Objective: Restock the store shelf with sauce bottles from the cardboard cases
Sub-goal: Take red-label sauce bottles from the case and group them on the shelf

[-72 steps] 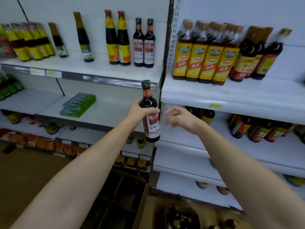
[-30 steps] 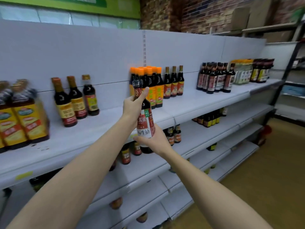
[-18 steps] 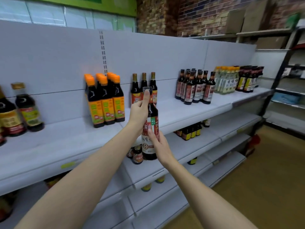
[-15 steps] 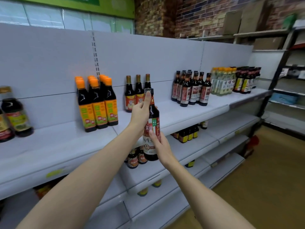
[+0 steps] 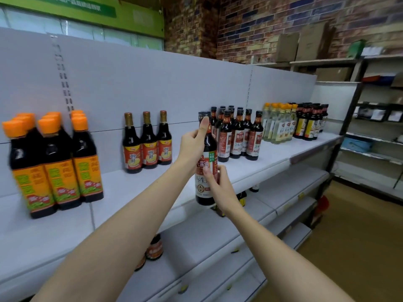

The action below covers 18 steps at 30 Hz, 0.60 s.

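I hold one dark sauce bottle point(image 5: 206, 149) with a red and white label upright in front of the white top shelf point(image 5: 135, 188). My left hand point(image 5: 193, 144) grips its neck and shoulder, thumb up by the black cap. My right hand point(image 5: 219, 188) holds the lower label from the right side, near the bottle's base. Just behind and to the right stands a group of several bottles of the same kind point(image 5: 237, 136). No cardboard case is in view.
On the top shelf stand orange-capped bottles point(image 5: 52, 162) at left, three brown-capped bottles point(image 5: 147, 142), pale bottles point(image 5: 277, 125) and dark bottles point(image 5: 309, 122) at right. Lower shelves point(image 5: 250, 219) hold a few bottles. A brick wall and a rack point(image 5: 370, 127) stand at right.
I have moved right along the shelf with the bottle; the orange-capped bottles slid left in view and the matching bottle group came close. Both hands keep the same hold.
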{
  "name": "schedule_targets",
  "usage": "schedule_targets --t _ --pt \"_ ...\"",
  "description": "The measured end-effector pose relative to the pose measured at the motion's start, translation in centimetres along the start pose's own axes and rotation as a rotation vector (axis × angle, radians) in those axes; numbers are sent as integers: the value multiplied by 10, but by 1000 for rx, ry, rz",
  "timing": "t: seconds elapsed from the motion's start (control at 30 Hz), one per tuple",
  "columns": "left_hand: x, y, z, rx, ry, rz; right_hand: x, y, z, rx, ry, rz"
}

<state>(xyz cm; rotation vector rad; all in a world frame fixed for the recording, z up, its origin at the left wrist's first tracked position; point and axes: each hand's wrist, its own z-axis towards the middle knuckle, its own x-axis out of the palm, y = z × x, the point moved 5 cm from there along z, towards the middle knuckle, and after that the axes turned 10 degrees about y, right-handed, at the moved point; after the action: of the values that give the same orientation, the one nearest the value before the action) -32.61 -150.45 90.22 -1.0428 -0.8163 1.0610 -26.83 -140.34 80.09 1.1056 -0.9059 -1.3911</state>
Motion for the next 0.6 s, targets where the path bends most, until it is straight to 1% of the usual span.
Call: schedule_targets --t 0.1,0.17,0.27,0.37,0.43,0.6 --pt "14 14 52 11 -13 -3 -33 1 40 -10 -2 -98" --pt "23 23 86 37 -38 3 -58 2 67 -56 -30 -193" --pt "42 47 129 19 -52 8 -94 -7 100 -80 -52 -272" --pt "55 70 163 -28 -87 -38 -122 -26 125 -67 -26 -321" --pt "68 81 182 -56 -77 -18 -139 -38 143 -75 -13 -326" --pt "95 105 213 -21 -141 80 -177 -76 183 -92 113 -339"
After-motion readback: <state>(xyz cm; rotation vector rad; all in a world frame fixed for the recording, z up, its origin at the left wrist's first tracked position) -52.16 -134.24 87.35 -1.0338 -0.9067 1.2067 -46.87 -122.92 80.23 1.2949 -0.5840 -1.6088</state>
